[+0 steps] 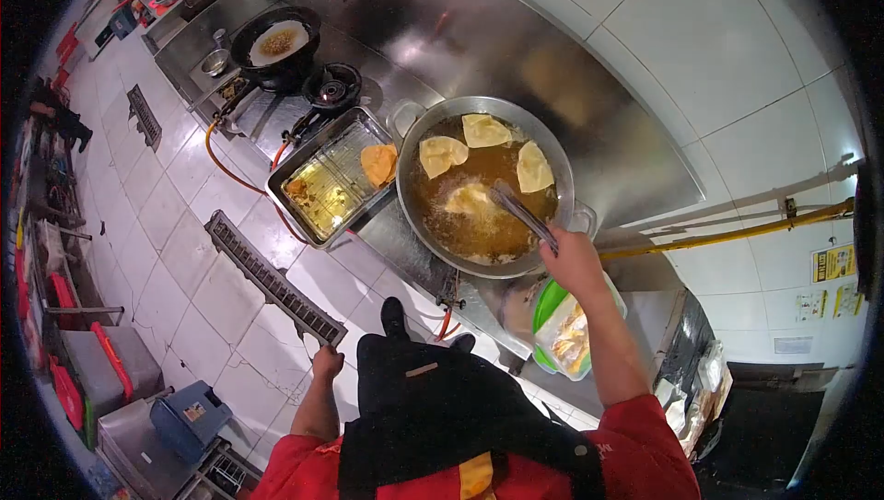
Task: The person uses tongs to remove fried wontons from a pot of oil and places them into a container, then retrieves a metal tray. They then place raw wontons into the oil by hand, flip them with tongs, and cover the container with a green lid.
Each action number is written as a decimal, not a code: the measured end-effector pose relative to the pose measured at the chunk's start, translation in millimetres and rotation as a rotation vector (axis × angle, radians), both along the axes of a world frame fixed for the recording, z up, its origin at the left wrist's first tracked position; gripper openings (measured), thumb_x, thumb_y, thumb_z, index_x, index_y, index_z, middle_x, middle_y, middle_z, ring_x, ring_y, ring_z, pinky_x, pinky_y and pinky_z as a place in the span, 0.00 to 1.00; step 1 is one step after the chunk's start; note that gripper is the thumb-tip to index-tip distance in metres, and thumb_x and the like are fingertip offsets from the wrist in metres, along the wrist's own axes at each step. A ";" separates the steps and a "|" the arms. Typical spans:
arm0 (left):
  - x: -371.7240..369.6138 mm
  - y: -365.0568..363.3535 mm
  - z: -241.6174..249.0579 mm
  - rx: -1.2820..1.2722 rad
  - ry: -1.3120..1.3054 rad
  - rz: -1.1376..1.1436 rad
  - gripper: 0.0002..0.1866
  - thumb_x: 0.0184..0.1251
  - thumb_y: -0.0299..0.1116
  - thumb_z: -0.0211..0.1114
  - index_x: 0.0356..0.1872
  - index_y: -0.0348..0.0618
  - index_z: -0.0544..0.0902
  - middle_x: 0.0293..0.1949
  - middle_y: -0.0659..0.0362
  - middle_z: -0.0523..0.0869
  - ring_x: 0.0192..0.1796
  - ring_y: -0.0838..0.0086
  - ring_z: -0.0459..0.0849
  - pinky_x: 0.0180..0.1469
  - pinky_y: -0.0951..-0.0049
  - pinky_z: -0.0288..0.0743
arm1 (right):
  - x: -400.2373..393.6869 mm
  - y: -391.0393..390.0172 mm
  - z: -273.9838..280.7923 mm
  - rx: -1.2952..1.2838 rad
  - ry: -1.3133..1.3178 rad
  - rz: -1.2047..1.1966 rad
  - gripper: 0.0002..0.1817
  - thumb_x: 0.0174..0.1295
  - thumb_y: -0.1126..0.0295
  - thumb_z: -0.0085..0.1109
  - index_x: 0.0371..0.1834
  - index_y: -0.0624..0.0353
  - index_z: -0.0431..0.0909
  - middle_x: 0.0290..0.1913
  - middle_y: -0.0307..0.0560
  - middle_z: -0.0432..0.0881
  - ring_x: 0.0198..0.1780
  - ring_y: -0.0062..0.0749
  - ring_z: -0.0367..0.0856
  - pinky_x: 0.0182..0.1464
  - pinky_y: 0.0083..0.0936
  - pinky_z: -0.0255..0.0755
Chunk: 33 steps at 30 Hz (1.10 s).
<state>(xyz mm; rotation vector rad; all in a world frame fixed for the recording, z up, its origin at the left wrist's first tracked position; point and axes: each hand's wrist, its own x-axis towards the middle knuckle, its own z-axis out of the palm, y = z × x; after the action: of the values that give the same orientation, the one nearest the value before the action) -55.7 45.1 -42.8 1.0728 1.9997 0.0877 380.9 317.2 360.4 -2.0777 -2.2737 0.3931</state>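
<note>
My right hand [573, 259] is wrapped round a pair of metal tongs [527, 216] above a large round pan [564, 155] of brown oil. The tips of the tongs reach a pale piece of food [471, 198] with bubbling oil around it. Three flat, folded pale pieces of dough, including one at the right [534, 168], float along the pan's far and side edges. My left hand [327, 363] hangs low over the floor, away from the stove, with its fingers curled. What it holds, if anything, cannot be made out.
Left of the pan, a metal tray [318, 235] with a wire rack holds an orange-brown fried piece [378, 165] and crumbs. A green-rimmed container [550, 302] stands under my right forearm. Beyond are a burner [332, 86] and a black wok [308, 26]. Floor grates [267, 272] lie left.
</note>
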 end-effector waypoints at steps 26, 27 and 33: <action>0.2 -12.3 17.2 0.022 -0.030 -0.041 0.19 0.55 0.39 0.63 0.45 0.40 0.79 0.39 0.43 0.86 0.46 0.47 0.84 0.50 0.53 0.77 | -23.2 -11.0 -33.3 0.024 -0.132 0.015 0.17 0.59 0.65 0.56 0.47 0.63 0.79 0.28 0.61 0.82 0.33 0.56 0.83 0.38 0.49 0.76; -0.7 -9.2 20.6 0.020 -0.018 -0.032 0.20 0.56 0.40 0.62 0.47 0.40 0.79 0.39 0.44 0.86 0.46 0.47 0.84 0.50 0.53 0.77 | -19.2 -13.3 -32.3 0.023 -0.122 -0.020 0.16 0.59 0.64 0.56 0.47 0.62 0.79 0.28 0.61 0.82 0.33 0.56 0.83 0.39 0.49 0.76; 11.7 24.7 74.3 0.160 0.076 0.080 0.15 0.60 0.38 0.62 0.45 0.41 0.79 0.36 0.46 0.85 0.41 0.52 0.85 0.42 0.57 0.77 | -13.6 -33.8 -25.0 0.030 -0.103 -0.106 0.13 0.59 0.65 0.55 0.40 0.62 0.79 0.29 0.60 0.83 0.35 0.56 0.84 0.40 0.49 0.77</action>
<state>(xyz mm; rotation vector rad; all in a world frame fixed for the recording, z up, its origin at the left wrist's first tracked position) -43.9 69.7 31.5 1.1103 2.1335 0.2568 367.3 283.5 335.4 -2.2413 -2.1955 0.2517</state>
